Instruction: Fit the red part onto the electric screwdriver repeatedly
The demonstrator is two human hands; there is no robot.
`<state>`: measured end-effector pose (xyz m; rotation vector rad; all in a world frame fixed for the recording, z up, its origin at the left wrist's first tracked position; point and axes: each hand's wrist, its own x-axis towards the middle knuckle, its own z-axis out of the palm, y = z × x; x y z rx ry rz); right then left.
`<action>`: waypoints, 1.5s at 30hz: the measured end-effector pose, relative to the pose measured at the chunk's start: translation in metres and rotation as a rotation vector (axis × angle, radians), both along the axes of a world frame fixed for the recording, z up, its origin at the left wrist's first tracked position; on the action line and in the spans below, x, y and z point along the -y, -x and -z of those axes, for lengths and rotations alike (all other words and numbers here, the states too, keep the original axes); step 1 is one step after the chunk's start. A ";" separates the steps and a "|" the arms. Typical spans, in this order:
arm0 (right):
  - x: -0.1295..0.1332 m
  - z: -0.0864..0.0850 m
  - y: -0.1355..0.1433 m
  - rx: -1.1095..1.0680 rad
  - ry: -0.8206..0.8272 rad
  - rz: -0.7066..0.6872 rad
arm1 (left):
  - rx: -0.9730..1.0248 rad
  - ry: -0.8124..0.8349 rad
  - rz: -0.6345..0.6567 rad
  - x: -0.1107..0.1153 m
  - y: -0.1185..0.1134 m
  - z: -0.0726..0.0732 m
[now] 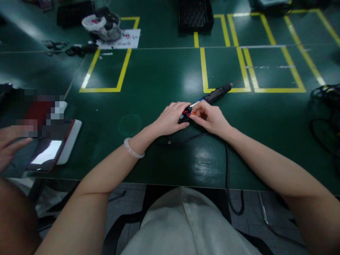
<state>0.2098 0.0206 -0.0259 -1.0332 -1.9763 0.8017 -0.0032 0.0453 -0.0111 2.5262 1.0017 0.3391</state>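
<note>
A long black wand-shaped device [217, 94] lies slantwise on the green table, a thin tip at its far right end. My left hand [171, 118] is closed around its near end, where dark housing and red bits show between thumb and fingers. At that same end my right hand [211, 118] pinches a small red-orange piece [193, 113], too small to name. A white and blue strip [196, 103] runs along the device just above my right fingers. The fingers partly hide the inside of the near end. A black cord [227, 163] hangs over the table's front edge.
To the left, another person's hand [13, 145] is beside a phone [47, 152]. A roll-like bundle [106, 26] sits on a paper sign [132, 38] at the back. A black tray [196, 16] stands far back. Coiled cables [326, 106] lie at right. Yellow tape [204, 71] marks the table.
</note>
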 end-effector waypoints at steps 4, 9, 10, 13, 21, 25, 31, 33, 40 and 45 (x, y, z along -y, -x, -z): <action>0.002 -0.001 -0.002 0.351 -0.314 -0.072 | 0.004 -0.001 0.008 0.001 0.000 0.000; 0.002 -0.007 -0.006 0.472 -0.441 -0.183 | 0.000 -0.010 0.013 -0.001 0.001 0.001; 0.002 -0.009 -0.007 0.473 -0.443 -0.192 | 0.000 -0.013 0.015 -0.001 0.001 0.001; 0.004 -0.012 -0.009 0.449 -0.427 -0.187 | -0.021 -0.040 0.002 0.001 -0.001 0.002; 0.004 -0.008 -0.011 0.224 -0.244 -0.108 | -0.133 -0.163 -0.112 0.015 -0.014 -0.003; -0.005 -0.005 -0.017 0.053 -0.115 0.011 | -0.129 -0.152 -0.118 0.016 -0.016 -0.005; -0.009 0.000 -0.023 -0.080 0.021 0.094 | -0.151 -0.141 -0.150 0.008 -0.003 -0.005; -0.010 0.000 -0.022 -0.079 0.022 0.093 | -0.176 -0.134 -0.181 0.000 0.007 -0.005; -0.011 0.000 -0.023 -0.041 0.014 0.071 | -0.252 -0.091 -0.417 -0.046 0.069 0.000; -0.012 0.001 -0.022 -0.006 0.015 0.042 | -0.271 -0.096 -0.605 -0.086 0.128 0.005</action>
